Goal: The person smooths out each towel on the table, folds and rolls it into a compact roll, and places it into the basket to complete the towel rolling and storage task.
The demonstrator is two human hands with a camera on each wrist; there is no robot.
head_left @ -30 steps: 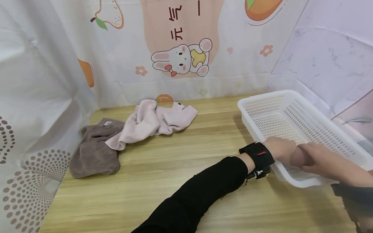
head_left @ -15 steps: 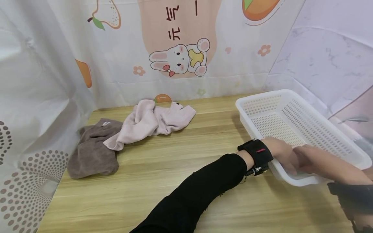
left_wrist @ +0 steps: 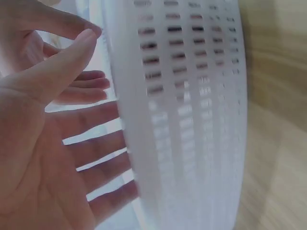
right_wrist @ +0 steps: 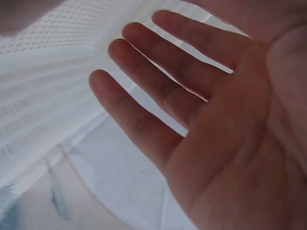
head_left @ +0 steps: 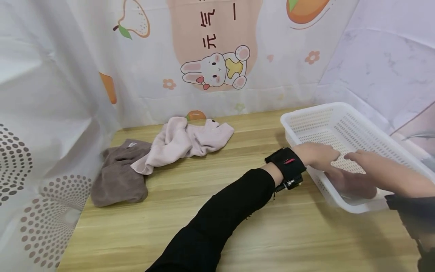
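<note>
A white perforated plastic basket (head_left: 316, 177) stands on the table at the right. My left hand (head_left: 314, 155) reaches over its near-left rim, with the fingers spread and straight at the basket wall in the left wrist view. Opposite it, my right hand (head_left: 384, 172) hovers over the basket's near end. Its fingers (right_wrist: 139, 91) are extended and slightly parted, with no object against the palm. A brownish, blurred patch lies below both hands inside the basket; I cannot tell what it is. Reddish-brown shows through some slots of the basket wall (left_wrist: 129, 120).
A pale pink towel (head_left: 197, 139) lies crumpled toward the back left of the wooden table (head_left: 204, 211). One end overlaps a grey-brown towel (head_left: 122, 177) beside it. Printed curtains (head_left: 153, 102) hang behind and at the sides, and the basket stands close to the right one.
My hands have drawn apart over the basket; earlier they overlapped near its near end. The left hand has moved up and left. The towels lie as before; the view has shifted slightly.
</note>
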